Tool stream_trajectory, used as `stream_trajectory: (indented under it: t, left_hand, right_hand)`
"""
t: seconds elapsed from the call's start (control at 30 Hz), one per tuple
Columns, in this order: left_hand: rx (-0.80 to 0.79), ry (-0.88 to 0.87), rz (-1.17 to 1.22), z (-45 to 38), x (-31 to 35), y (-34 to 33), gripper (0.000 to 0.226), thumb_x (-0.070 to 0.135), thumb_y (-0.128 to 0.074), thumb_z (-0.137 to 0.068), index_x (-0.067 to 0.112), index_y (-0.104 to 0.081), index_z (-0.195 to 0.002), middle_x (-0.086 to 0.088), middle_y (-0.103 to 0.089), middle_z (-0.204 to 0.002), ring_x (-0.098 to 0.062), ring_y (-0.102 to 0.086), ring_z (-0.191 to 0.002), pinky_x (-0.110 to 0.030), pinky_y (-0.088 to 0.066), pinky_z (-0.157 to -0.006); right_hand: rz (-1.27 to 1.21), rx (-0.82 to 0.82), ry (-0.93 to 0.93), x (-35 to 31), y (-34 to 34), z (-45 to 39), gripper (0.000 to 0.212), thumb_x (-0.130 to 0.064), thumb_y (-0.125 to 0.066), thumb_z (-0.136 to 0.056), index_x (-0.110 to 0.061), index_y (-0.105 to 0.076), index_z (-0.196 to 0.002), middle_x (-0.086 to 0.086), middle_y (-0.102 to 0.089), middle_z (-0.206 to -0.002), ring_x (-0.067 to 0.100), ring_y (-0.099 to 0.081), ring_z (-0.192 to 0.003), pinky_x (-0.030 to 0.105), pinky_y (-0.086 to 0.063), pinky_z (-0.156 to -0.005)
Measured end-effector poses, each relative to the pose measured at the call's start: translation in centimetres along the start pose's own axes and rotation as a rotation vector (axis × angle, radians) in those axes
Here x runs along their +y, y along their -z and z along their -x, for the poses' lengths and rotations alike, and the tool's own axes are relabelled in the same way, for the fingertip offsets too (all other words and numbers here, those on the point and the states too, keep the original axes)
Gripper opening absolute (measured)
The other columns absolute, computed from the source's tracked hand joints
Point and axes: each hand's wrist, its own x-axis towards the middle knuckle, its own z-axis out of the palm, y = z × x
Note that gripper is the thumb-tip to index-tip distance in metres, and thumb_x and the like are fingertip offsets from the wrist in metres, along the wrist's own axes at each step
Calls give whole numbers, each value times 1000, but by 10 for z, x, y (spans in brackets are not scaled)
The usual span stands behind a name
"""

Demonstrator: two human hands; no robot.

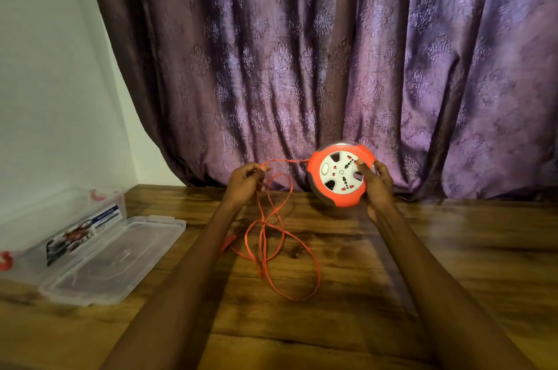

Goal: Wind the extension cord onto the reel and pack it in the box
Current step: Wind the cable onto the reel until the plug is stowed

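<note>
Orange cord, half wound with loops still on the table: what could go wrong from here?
The loose cord lies in crossed loops on the table, so it may knot or snag as the left hand feeds it. The reel is held in the air by the right hand alone and could slip if the cord jerks.

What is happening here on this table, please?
A person is winding an orange extension cord onto a round orange reel. The right hand grips the reel, and the left hand pinches the cord. Loose loops lie on the wooden table. The clear plastic box stands open.
</note>
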Motion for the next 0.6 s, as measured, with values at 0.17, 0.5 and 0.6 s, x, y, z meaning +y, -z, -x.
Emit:
stream_trajectory:
  t: [0.17,0.5,0.6]
  left_hand:
    - [172,14,-82,-5,-4,7,10,10,-63,-91,11,-71,-85,-3,-64,-67,5,-53,-46,-28,-48,-63]
    - [318,75,-291,-16,3,31,26,38,-65,-90,15,-66,-79,-9,-68,-78,-23,-63,-79,-32,-43,-70]
    - [382,57,-347,-9,5,28,14,23,-63,-88,16,-69,-100,-10,-71,-103,-28,-65,-97,-33,-47,-81]
  right_hand:
    - [-45,19,18,-3,-9,3,37,-17,-74,-86,-17,-56,-118,8,-64,-108,12,-66,-73,31,-53,-66]
    - [84,-29,91,-3,-26,7,24,-12,-71,-87,-17,-57,-106,4,-64,-93,1,-65,-60,26,-51,-58]
    - [108,-56,83,1,-31,11,29,-11,-71,-87,-14,-58,-113,2,-65,-89,2,-63,-58,21,-49,-50]
